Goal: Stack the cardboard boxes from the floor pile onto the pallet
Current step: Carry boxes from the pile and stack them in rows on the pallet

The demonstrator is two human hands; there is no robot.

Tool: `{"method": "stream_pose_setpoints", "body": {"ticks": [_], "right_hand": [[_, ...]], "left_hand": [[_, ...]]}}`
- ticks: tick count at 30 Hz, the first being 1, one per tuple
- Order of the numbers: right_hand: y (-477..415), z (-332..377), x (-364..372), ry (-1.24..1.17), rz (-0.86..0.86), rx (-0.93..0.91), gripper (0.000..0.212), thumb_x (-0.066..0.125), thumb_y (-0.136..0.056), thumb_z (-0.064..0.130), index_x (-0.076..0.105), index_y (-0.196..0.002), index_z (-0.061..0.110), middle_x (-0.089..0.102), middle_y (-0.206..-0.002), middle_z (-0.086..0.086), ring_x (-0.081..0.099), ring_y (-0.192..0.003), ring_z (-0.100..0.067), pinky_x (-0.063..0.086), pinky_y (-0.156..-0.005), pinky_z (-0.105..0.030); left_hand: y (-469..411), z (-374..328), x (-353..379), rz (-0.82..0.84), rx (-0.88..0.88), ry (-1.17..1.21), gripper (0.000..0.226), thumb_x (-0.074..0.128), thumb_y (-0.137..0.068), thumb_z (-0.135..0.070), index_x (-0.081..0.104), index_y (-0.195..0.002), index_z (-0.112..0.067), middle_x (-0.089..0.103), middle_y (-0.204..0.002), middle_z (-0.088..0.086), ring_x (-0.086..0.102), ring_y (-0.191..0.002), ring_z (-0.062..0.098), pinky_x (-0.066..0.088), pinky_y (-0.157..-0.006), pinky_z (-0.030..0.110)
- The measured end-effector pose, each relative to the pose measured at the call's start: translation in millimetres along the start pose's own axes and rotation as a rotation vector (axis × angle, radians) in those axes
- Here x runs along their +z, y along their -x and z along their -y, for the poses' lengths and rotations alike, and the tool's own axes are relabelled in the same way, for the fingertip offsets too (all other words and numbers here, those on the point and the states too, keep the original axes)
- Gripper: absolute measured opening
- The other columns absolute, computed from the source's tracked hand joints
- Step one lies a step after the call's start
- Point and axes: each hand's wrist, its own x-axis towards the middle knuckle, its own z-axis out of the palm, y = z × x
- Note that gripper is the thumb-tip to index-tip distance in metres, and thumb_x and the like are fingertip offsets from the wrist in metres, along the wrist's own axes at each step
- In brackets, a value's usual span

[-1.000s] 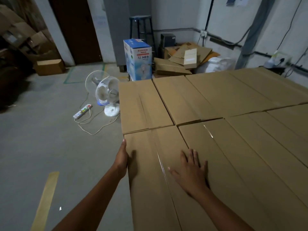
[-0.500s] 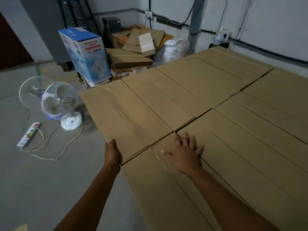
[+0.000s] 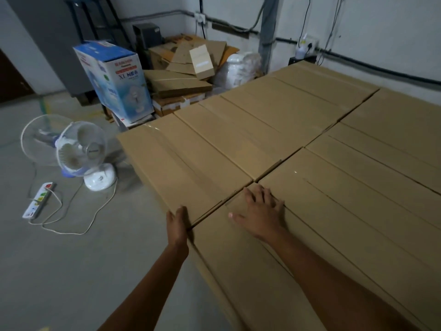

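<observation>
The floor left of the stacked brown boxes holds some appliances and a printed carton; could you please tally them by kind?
Table fans: 2
Power strip: 1
Blue printed carton: 1
Total: 4

Floor, left: 1 white table fan (image 3: 81,156) upright, a loose round guard (image 3: 39,139) just behind it. 1 power strip (image 3: 38,200) near the fan, its white cord looping across the concrete. Blue-and-white fan carton (image 3: 114,80) stands beyond. Dark stool (image 3: 95,22) by the back wall; white sack (image 3: 241,68) in the corner.
</observation>
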Motion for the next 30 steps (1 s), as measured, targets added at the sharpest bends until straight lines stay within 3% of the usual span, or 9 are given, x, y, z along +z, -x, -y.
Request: {"method": "stream_pose_setpoints", "body": {"ticks": [2, 5, 8, 13, 16, 19, 22, 30], "right_hand": [[4.9, 9.8, 5.1, 0.007, 0.010, -0.021, 0.094, 0.036, -0.087, 0.081, 0.005, -0.160, 0.032, -0.005, -0.169, -0.008, -0.009, -0.154, -0.036, 0.003, -0.113, -0.073], [11.9, 10.4, 7.0, 0.015, 0.043, -0.031, 0.091, 0.035, -0.087, 0.081, 0.006, -0.160, 0.034, -0.007, -0.169, -0.008, -0.011, -0.153, -0.038, 0.002, -0.112, -0.072], [15.5, 4.4, 6.6, 0.004, 0.045, -0.034, 0.089, 0.035, -0.088, 0.081, 0.007, -0.159, 0.036, -0.007, -0.169, -0.008, -0.012, -0.153, -0.037, 0.001, -0.112, -0.072], [15.2, 2.2, 4.4, 0.014, 0.086, -0.055, 0.088, 0.038, -0.088, 0.079, 0.009, -0.159, 0.036, -0.007, -0.169, -0.007, -0.010, -0.154, -0.037, 0.003, -0.113, -0.072], [13.7, 2.7, -1.6, -0.031, 0.080, -0.044, 0.083, 0.042, -0.090, 0.075, 0.018, -0.158, 0.034, -0.001, -0.169, -0.006, -0.004, -0.154, -0.035, 0.007, -0.114, -0.071], [10.9, 3.3, -8.8, -0.096, 0.039, 0.000, 0.082, 0.048, -0.091, 0.069, 0.022, -0.158, 0.029, 0.007, -0.168, -0.008, 0.002, -0.154, -0.034, 0.014, -0.116, -0.067], [7.6, 1.3, -11.7, -0.186, -0.010, 0.064, 0.082, 0.052, -0.091, 0.063, 0.024, -0.158, 0.026, 0.011, -0.168, -0.007, 0.005, -0.154, -0.033, 0.016, -0.118, -0.063], [-60.8, 13.8, -24.5, -0.233, -0.172, 0.288, 0.078, 0.049, -0.095, 0.059, 0.022, -0.159, 0.023, 0.010, -0.168, -0.013, 0.011, -0.153, -0.037, 0.024, -0.120, -0.053]], "left_hand": [[13.8, 11.6, 3.5, 0.018, 0.013, 0.079, 0.034, 0.053, -0.102, -0.032, 0.048, -0.132, -0.019, 0.058, -0.133, 0.004, 0.054, -0.122, 0.025, 0.038, -0.112, 0.046], [18.3, 17.8, 16.8, -0.054, -0.020, 0.191, 0.059, 0.055, -0.099, -0.028, 0.035, -0.151, -0.010, 0.049, -0.149, 0.010, 0.047, -0.135, 0.030, 0.032, -0.118, 0.052], [18.4, 13.6, 26.2, -0.126, -0.016, 0.226, 0.052, 0.048, -0.103, -0.018, 0.034, -0.151, -0.005, 0.050, -0.146, 0.012, 0.048, -0.133, 0.031, 0.032, -0.118, 0.050], [13.7, 17.7, 19.3, -0.098, 0.007, 0.162, 0.039, 0.050, -0.102, -0.021, 0.045, -0.139, -0.010, 0.055, -0.137, 0.011, 0.052, -0.126, 0.032, 0.035, -0.115, 0.049], [13.9, 12.2, 11.7, -0.096, 0.022, 0.002, 0.044, 0.054, -0.100, -0.030, 0.045, -0.138, -0.008, 0.055, -0.137, 0.016, 0.052, -0.124, 0.036, 0.039, -0.112, 0.052], [11.1, -11.2, -1.5, -0.176, 0.115, -0.203, 0.068, 0.059, -0.095, -0.037, 0.034, -0.148, -0.003, 0.045, -0.147, 0.021, 0.046, -0.132, 0.041, 0.036, -0.114, 0.052], [-8.5, -50.2, -13.4, -0.215, 0.329, -0.461, 0.062, 0.060, -0.097, -0.021, 0.035, -0.148, 0.004, 0.041, -0.149, 0.028, 0.037, -0.138, 0.046, 0.033, -0.116, 0.053], [-116.8, -161.9, 17.3, -0.020, 0.623, -0.833, 0.046, 0.053, -0.103, -0.032, 0.049, -0.141, -0.006, 0.039, -0.151, 0.022, 0.037, -0.139, 0.038, 0.034, -0.114, 0.051]]}}
